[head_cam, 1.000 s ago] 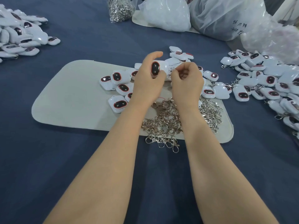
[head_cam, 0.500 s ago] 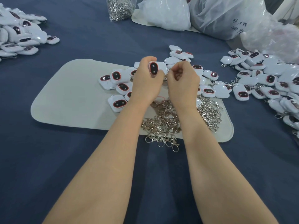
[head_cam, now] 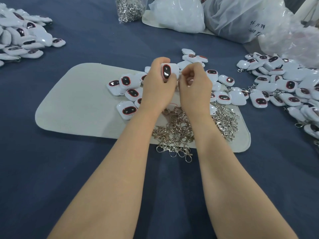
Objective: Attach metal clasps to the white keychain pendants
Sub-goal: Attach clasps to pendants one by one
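The left hand [head_cam: 158, 85] grips a white rounded plastic pendant with a dark, red-rimmed oval window [head_cam: 168, 71], held up above the far part of a pale grey felt mat with rounded corners [head_cam: 77, 104]. The thumb lies across the pendant's lower edge and the fingers wrap over its top, with the window facing the camera. The right hand [head_cam: 195, 87] sits just beside it, its fingers curled in tightly toward the pendant's right edge; I cannot tell whether they pinch a clasp there, since the fingertips hide the spot. Below both wrists a loose heap of silver metal lobster clasps [head_cam: 174, 133] lies on the near part of the mat, a few spilling over its near edge onto the dark blue cloth [head_cam: 51, 169] that covers the table. A scatter of more white pendants [head_cam: 127, 87] lies on the mat to the left of and beyond the hands. A larger pile of pendants with clasps showing among them [head_cam: 284, 88] lies on the cloth to the right, well apart from another pile of pendants [head_cam: 22, 37] at the far left. At the far edge stand a clear bag of metal clasps [head_cam: 129, 7] and several translucent white plastic bags [head_cam: 176, 14], one with dark handwriting on it.
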Demonstrator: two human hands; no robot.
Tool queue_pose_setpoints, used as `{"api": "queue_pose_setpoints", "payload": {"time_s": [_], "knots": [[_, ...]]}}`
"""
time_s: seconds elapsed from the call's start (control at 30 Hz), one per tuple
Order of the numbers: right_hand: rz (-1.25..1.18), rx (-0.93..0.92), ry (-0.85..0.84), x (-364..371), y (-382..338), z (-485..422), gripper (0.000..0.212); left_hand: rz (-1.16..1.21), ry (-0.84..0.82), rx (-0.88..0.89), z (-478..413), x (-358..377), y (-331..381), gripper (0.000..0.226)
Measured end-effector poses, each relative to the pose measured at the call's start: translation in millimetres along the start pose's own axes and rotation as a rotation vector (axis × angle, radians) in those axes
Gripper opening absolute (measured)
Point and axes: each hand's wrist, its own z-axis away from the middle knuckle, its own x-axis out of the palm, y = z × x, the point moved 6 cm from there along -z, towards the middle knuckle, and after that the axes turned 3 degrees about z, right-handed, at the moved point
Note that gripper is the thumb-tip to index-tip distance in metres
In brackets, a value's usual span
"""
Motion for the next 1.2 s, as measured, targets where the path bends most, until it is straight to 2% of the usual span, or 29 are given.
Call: {"api": "queue_pose_setpoints", "payload": {"time_s": [0.13,0.23,0.33,0.43,0.47,0.67,0.8,0.9,1.03,1.2], "knots": [[-0.177,0.082,0.014,-1,2,-1,0.016,0.591,-0.019,-0.407,1,8,-17,0.011],[-0.198,0.074,0.024,-1,1,-1,0.015,0.853,-0.029,-0.591,4,11,-24,0.013],[-0.199,0.055,0.026,0,-1,0,0.016,1.032,-0.01,-0.706,5,13,-30,0.011],[-0.194,0.053,0.013,0,-1,-1,0.014,1.107,-0.011,-0.758,5,14,-34,0.001],[-0.185,0.059,0.005,1,-1,-1,0.013,1.115,-0.012,-0.77,6,14,-34,0.005],[-0.199,0.091,0.016,1,2,-1,0.007,1.09,-0.006,-0.773,7,12,-33,0.006],[-0.162,0.013,0.113,-4,-3,1,0.009,0.977,-0.001,-0.696,6,12,-27,0.002],[-0.11,-0.019,0.13,-5,-3,1,0.008,0.915,0.02,-0.626,5,10,-25,0.006],[-0.011,-0.043,0.109,-3,-2,1,0.01,0.733,0.078,-0.441,2,4,-21,0.014],[0.042,-0.035,0.035,2,-1,1,0.012,0.244,0.088,-0.062,0,-5,-4,0.024]]}}
